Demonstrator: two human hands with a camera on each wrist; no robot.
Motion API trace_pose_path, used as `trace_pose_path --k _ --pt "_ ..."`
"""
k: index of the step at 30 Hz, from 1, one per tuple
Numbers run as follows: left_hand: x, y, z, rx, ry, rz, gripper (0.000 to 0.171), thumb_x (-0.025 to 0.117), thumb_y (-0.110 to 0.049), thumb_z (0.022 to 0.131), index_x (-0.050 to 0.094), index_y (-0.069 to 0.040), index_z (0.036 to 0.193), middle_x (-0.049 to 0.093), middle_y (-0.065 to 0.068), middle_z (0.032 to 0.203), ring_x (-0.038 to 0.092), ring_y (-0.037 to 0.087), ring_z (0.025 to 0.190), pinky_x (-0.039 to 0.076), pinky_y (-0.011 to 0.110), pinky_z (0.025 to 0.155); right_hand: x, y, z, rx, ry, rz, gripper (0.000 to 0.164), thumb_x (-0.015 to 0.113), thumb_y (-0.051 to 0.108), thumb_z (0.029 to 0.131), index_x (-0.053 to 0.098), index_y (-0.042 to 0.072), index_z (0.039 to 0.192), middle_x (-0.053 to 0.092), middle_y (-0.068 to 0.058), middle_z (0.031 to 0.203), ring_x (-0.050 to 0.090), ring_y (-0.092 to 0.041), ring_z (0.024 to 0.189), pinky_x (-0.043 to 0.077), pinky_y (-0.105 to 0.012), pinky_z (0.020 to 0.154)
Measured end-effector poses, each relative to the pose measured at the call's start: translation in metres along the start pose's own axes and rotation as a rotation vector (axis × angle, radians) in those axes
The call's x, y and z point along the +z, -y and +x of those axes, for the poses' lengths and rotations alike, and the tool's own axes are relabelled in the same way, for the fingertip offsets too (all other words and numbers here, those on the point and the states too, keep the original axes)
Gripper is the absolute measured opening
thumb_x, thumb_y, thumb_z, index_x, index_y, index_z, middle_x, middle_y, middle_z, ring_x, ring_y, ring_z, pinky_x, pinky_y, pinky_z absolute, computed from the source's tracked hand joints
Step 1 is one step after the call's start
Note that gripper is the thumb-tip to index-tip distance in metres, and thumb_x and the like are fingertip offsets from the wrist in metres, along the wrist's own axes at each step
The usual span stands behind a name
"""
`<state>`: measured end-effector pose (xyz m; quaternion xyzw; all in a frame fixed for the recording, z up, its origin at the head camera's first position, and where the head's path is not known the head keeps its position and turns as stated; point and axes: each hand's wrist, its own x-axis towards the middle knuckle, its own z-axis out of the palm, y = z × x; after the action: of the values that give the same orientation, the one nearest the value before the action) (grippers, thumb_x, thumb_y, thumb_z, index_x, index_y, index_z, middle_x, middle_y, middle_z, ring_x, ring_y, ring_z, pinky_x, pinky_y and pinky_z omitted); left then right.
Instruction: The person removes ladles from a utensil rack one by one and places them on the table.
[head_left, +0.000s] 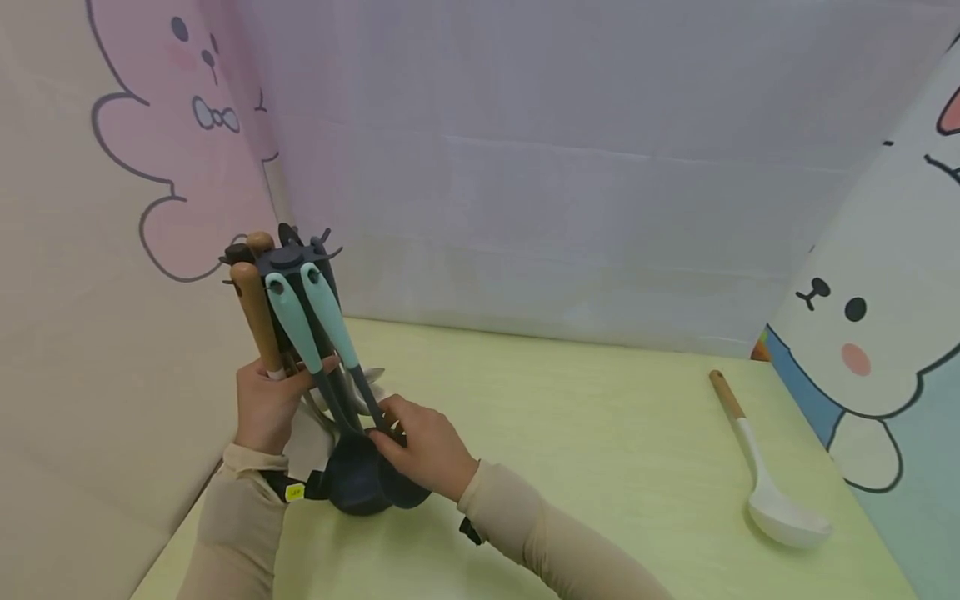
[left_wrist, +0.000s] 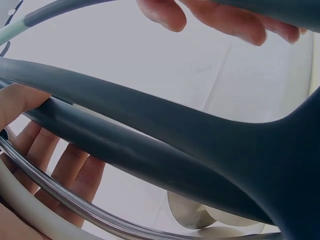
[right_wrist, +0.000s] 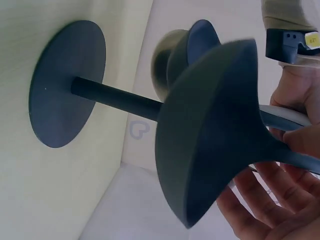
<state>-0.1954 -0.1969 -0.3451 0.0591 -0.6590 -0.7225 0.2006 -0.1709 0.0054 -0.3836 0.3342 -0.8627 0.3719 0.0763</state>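
Note:
A dark utensil stand (head_left: 287, 257) has several utensils hanging from its top hooks. My left hand (head_left: 268, 408) grips the stand's pole (left_wrist: 125, 145), thumb and fingers wrapped round it among the hanging handles. With my right hand (head_left: 426, 446) I pinch the dark neck of a mint-handled ladle (head_left: 330, 315), whose handle top is at a hook. Its dark bowl (right_wrist: 200, 135) hangs in front of the pole in the right wrist view. Beside it hangs a second mint-handled ladle (head_left: 294, 323). A wooden-handled utensil (head_left: 257, 312) hangs above my left hand, its lower part partly hidden.
The stand's round base (right_wrist: 56, 90) rests on the pale yellow-green table (head_left: 570, 450). A white ladle (head_left: 783, 517) with a wooden handle lies at the table's right side. Pale cloth walls (head_left: 585, 183) with cartoon animals close in the back and sides.

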Motion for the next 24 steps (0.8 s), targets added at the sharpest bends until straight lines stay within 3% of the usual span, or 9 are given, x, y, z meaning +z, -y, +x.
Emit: trace_pose_path --k 4,12,21,24 --pt "0.000 0.000 -0.002 0.005 0.009 -0.010 0.022 0.082 0.007 0.075 0.074 -0.013 0.081 0.065 -0.003 0.075 0.055 0.017 0.079 0.049 0.024 0.069 0.003 -0.001 -0.001 -0.004 -0.006 -0.005 0.015 0.065 0.015 0.098 0.060 0.009 0.111 0.071 -0.002 0.096 0.065 -0.004 0.079 0.048 -0.014 0.068" --pt "0.001 -0.001 -0.003 0.012 0.022 0.019 0.021 0.082 0.003 0.078 0.075 -0.013 0.090 0.070 -0.004 0.080 0.059 0.017 0.087 0.048 0.027 0.077 0.002 -0.003 -0.005 -0.040 -0.014 -0.067 0.024 0.061 0.015 0.100 0.055 0.006 0.121 0.070 -0.005 0.097 0.066 -0.011 0.081 0.050 -0.019 0.067" --pt "0.002 0.001 -0.003 0.048 0.027 -0.056 0.015 0.081 0.010 0.075 0.074 -0.003 0.080 0.064 0.001 0.069 0.054 0.017 0.072 0.049 0.025 0.066 0.000 -0.004 -0.010 -0.067 -0.016 -0.102 0.026 0.058 0.015 0.102 0.051 0.004 0.125 0.065 -0.004 0.093 0.055 -0.010 0.074 0.044 -0.020 0.062" --pt "0.002 0.000 -0.002 0.052 0.035 -0.074 0.016 0.080 0.011 0.076 0.076 -0.003 0.083 0.068 0.000 0.074 0.061 0.016 0.074 0.051 0.024 0.068 -0.001 -0.004 -0.011 -0.067 -0.015 -0.094 0.027 0.057 0.013 0.103 0.051 0.003 0.126 0.061 -0.003 0.090 0.052 -0.010 0.073 0.043 -0.021 0.064"
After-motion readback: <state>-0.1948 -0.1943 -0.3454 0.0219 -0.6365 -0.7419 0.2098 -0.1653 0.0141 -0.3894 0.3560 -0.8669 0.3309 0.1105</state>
